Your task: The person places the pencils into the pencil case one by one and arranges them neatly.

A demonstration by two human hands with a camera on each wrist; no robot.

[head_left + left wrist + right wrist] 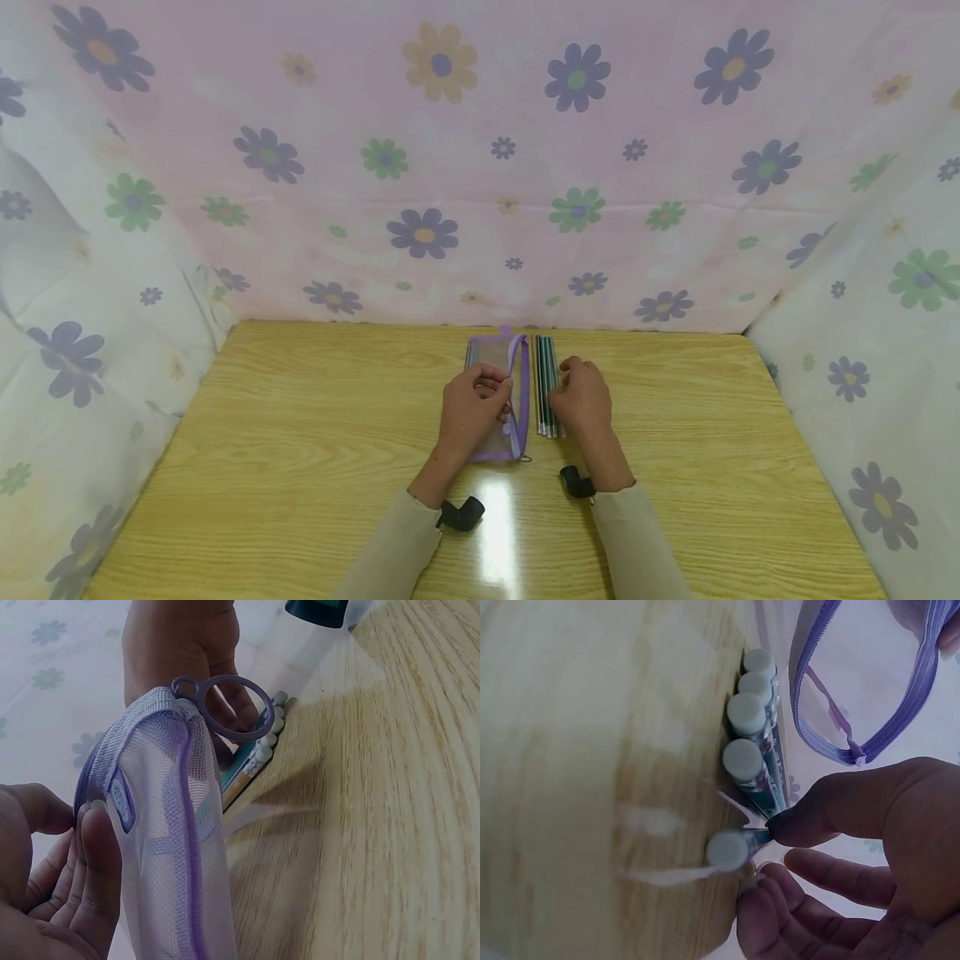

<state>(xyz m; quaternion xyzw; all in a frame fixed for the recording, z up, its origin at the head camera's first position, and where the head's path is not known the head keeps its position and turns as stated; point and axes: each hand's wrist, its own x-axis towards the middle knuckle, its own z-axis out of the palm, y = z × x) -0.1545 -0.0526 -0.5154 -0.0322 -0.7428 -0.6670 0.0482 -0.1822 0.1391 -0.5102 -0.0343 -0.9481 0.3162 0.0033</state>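
Flowered cloth [480,179] is hanging behind the table [300,433]. Left hand [474,404] is pinching the pouch [524,404] by its open edge; holding it gaping is likely helping. Right hand [582,398] is pinching one pencil [728,851] beside the row [545,379], right of the pouch. Table is reaching wide both sides, far edge lying near.
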